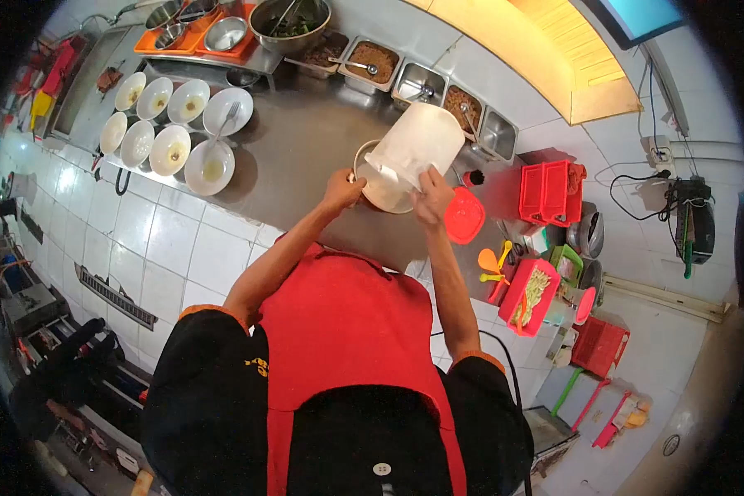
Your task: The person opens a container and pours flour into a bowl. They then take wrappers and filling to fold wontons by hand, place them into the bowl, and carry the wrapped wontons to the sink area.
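My right hand [432,197] grips a white plastic tub [426,136] near its rim. The tub is tipped with its mouth down toward a round, pale container [388,197] on the steel counter. At the left rim of that container, my left hand [345,189] is closed on the edge or a handle. What passes between the two vessels cannot be made out. Just right of my right hand lies a red plastic lid [465,216], with a small dark-topped red jar [473,178] behind it.
Several white bowls [169,153] stand in rows on the left of the steel counter [293,149]. Metal food pans [416,83] line the back wall, beside a large bowl of greens [292,21]. Red baskets [546,192] and a red tub of chopped vegetables [529,296] are on the right.
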`<state>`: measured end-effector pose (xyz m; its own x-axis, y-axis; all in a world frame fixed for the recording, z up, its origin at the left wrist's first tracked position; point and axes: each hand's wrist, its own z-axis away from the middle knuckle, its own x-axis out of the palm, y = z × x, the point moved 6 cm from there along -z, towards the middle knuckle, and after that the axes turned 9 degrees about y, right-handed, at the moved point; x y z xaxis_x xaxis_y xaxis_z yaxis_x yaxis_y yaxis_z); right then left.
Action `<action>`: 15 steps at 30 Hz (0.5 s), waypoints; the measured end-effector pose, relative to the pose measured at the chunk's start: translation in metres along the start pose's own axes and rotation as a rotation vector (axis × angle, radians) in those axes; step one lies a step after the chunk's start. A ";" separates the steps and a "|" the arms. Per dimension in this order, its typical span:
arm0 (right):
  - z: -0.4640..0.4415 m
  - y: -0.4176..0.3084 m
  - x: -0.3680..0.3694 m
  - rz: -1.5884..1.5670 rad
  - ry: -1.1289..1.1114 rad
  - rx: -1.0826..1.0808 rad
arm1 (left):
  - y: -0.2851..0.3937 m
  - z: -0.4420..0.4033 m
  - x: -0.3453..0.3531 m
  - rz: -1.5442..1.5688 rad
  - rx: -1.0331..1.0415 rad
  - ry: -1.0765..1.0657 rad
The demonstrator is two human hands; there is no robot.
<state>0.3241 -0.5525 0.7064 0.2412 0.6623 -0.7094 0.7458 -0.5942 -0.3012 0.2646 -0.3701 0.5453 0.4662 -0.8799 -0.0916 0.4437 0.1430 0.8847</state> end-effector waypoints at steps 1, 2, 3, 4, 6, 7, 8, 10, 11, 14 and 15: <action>-0.004 0.002 0.006 0.001 0.009 -0.007 | 0.003 0.000 -0.002 -0.007 0.002 -0.005; -0.003 0.008 0.009 -0.012 0.064 0.057 | 0.003 0.002 -0.002 -0.012 -0.005 -0.009; 0.003 0.010 0.007 -0.024 0.111 0.130 | 0.003 0.007 -0.003 -0.012 -0.014 -0.011; 0.009 0.010 0.006 -0.022 0.106 0.138 | 0.004 0.012 -0.004 -0.024 -0.037 -0.022; 0.003 0.006 0.008 0.019 0.087 0.054 | 0.013 0.009 -0.006 -0.035 -0.041 -0.031; -0.001 0.006 0.011 0.018 0.086 0.051 | 0.013 0.010 -0.007 -0.039 -0.040 -0.030; -0.003 0.006 0.011 -0.015 0.129 0.093 | 0.010 0.013 -0.009 -0.045 -0.046 -0.031; -0.008 0.002 0.004 -0.045 0.174 0.139 | -0.002 0.007 -0.008 -0.063 -0.019 -0.042; -0.013 0.003 -0.002 -0.114 0.233 0.203 | -0.005 0.002 -0.009 -0.077 0.017 -0.047; -0.015 0.011 -0.004 -0.145 0.310 0.285 | -0.004 0.008 -0.020 -0.067 0.027 -0.018; -0.014 0.016 -0.006 -0.102 0.333 0.308 | -0.009 0.006 -0.024 -0.069 0.023 -0.016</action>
<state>0.3430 -0.5591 0.7146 0.3995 0.8052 -0.4383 0.5694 -0.5926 -0.5697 0.2453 -0.3531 0.5425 0.4226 -0.8946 -0.1451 0.4566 0.0719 0.8867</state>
